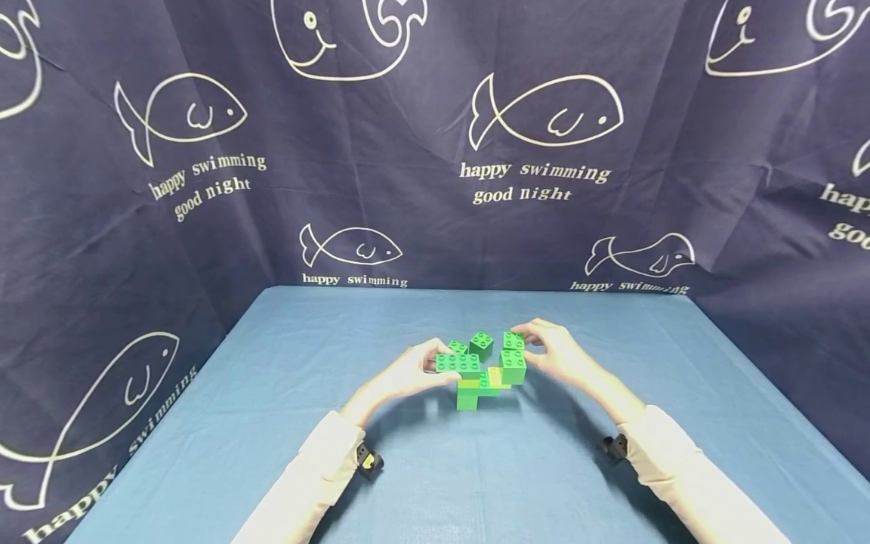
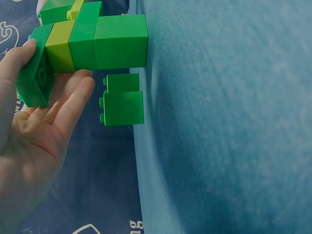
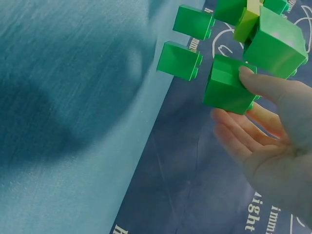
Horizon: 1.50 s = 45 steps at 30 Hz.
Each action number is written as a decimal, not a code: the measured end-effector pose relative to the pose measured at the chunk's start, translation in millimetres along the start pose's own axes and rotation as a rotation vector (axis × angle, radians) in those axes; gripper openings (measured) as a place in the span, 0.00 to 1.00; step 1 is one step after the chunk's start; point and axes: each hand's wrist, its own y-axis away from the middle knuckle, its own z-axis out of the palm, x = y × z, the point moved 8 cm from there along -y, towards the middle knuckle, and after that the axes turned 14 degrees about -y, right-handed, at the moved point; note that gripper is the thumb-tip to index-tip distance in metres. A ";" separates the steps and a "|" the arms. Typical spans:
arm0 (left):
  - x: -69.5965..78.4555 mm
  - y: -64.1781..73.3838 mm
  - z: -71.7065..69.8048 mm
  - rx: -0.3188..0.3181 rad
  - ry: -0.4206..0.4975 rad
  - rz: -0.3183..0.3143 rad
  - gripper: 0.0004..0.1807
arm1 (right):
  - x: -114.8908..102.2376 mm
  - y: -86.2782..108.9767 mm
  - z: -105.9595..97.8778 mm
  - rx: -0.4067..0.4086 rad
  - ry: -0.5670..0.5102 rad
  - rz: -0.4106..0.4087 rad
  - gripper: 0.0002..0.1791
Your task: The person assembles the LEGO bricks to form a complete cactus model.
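My left hand [image 1: 416,370] grips the long green toy brick [image 1: 458,367] on top of a small built structure, thumb on one side and fingers on the other. Under that brick are a yellow brick [image 2: 60,47], a green brick [image 2: 85,41] and a green base block [image 2: 122,42]. A second yellow brick [image 1: 498,377] with a square green brick [image 1: 513,366] over it forms the structure's right side. Just behind that side, my right hand [image 1: 560,353] pinches a separate square green brick [image 3: 229,87] between thumb and fingers.
Two loose square green bricks, one [image 1: 481,345] behind the structure and one [image 1: 458,347] partly hidden behind the long brick, sit on the blue-covered table [image 1: 435,483]. A dark fish-print curtain [image 1: 435,151] hangs along the back and sides.
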 end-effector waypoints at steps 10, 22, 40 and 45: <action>2.3 0.9 1.0 0.007 -0.007 -0.017 0.16 | -8.3 -3.3 -7.0 0.059 0.030 -0.042 0.19; 36.3 12.6 -14.4 0.000 0.003 0.005 0.14 | -21.8 -7.8 -14.5 0.076 0.022 -0.056 0.22; 0.7 3.0 0.5 0.015 -0.012 -0.015 0.16 | -37.4 -13.0 -13.1 0.072 -0.013 0.015 0.22; 19.2 8.5 -6.2 0.006 -0.026 -0.007 0.14 | -43.8 -14.6 -11.8 0.066 -0.023 0.019 0.22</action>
